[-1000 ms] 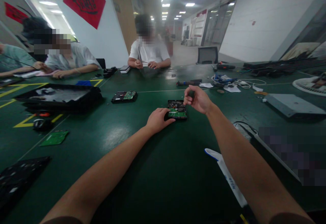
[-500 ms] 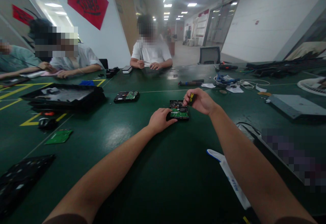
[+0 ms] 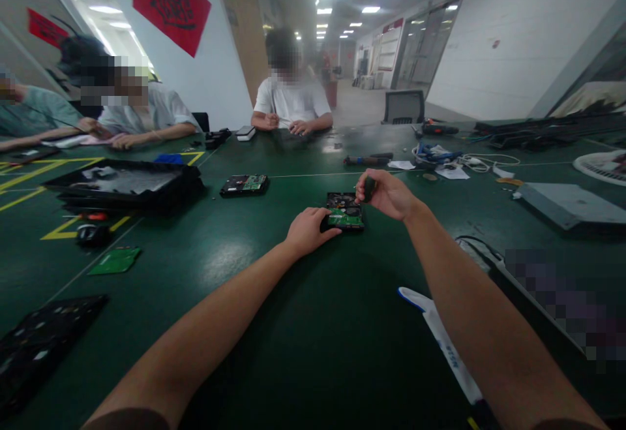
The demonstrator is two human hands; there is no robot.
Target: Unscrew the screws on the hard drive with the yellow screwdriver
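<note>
A hard drive (image 3: 345,220) with a green circuit board lies on the dark green table in front of me. My left hand (image 3: 308,229) grips its left side, the thumb along the near edge and the fingers at the far left. Above the drive's right edge, my right hand (image 3: 386,194) is closed around the short dark handle of a screwdriver (image 3: 370,188). The tool's tip is too small to make out, so I cannot tell whether it touches the drive. Farther left rests a second hard drive (image 3: 244,184), its board facing up.
On the left are a black tray (image 3: 122,182), a loose green board (image 3: 115,260) and a black panel (image 3: 44,345). At right lie a grey metal box (image 3: 570,205), a white-and-blue strip (image 3: 450,345) and cables (image 3: 482,159). Another person (image 3: 292,100) sits opposite.
The screwdriver handle has turned in my right hand: its yellow part showed before, and now a dark side does. My left hand and the hard drive stay put.
</note>
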